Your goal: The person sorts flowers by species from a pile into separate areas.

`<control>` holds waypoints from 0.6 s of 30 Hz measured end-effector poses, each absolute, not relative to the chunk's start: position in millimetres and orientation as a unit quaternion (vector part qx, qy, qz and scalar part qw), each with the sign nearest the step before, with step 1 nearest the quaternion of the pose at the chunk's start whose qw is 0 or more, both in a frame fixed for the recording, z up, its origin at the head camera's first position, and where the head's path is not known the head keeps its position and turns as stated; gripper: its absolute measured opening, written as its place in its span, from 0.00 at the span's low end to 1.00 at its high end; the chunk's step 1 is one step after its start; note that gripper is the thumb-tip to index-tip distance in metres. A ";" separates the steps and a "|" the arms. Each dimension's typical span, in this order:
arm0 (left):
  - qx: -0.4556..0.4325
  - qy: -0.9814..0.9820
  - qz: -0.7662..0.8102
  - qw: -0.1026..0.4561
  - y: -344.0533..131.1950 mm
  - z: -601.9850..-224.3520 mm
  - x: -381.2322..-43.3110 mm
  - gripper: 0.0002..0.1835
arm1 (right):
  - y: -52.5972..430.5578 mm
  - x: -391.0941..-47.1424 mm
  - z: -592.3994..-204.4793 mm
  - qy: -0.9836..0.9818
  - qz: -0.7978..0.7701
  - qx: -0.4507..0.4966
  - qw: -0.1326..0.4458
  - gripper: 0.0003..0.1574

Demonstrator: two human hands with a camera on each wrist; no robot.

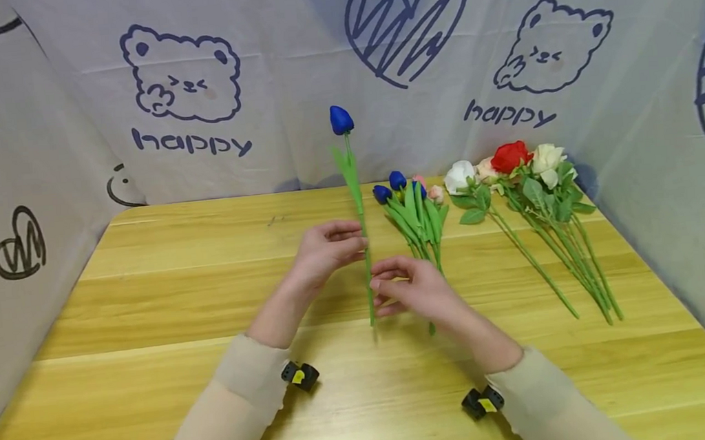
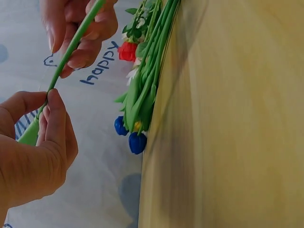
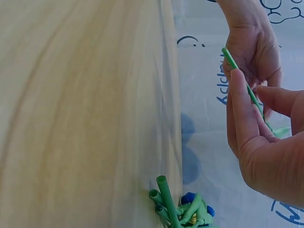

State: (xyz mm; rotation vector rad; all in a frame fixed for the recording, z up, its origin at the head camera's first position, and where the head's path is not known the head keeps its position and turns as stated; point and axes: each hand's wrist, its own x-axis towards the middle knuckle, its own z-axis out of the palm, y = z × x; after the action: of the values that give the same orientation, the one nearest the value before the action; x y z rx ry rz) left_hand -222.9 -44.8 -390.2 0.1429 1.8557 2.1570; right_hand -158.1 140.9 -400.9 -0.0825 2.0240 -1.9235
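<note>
A single blue artificial tulip (image 1: pixel 341 120) is held up above the table, its bloom toward the back curtain. My left hand (image 1: pixel 329 253) pinches its green stem (image 2: pixel 71 47) between thumb and fingertips, below the leaves. Close to the lower stem is my right hand (image 1: pixel 416 287), with fingers loosely bent. In the right wrist view the stem lies along the right fingers (image 3: pixel 242 107), while the thumb stands off from it; whether they touch is hard to tell. A bunch of tulips (image 1: pixel 414 218), with blue blooms and green leaves, lies just beyond the right hand.
To the right lie several long-stemmed roses: a white one (image 1: pixel 459 177), a red one (image 1: pixel 512 157) and a cream one (image 1: pixel 548 157) among them. They rest on the wooden table (image 1: pixel 177 282). A white curtain (image 1: pixel 290 59) with drawings rises behind the table's back edge.
</note>
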 end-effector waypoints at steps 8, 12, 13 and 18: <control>0.055 0.639 0.753 0.148 -33.6 -393.5 -220.4 0.22 | 147.4 -161.7 -401.9 0.719 -0.673 -0.021 0.171 0.19; 0.060 0.636 0.755 0.149 -30.7 -394.2 -219.8 0.22 | 150.3 -163.5 -403.1 0.722 -0.669 -0.019 0.173 0.18; 0.061 0.636 0.755 0.150 -30.1 -394.4 -219.9 0.23 | 151.0 -163.4 -403.0 0.724 -0.667 -0.019 0.173 0.18; 0.065 0.639 0.751 0.151 -26.1 -397.0 -222.0 0.23 | 154.6 -163.8 -401.8 0.731 -0.660 -0.018 0.171 0.19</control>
State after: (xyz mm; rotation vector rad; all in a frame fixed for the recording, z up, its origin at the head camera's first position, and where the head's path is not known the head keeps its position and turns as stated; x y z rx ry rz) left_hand -222.0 -26.1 -397.0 0.1879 1.8362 2.1574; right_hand -163.8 154.6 -401.8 -0.0518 2.0757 -1.8745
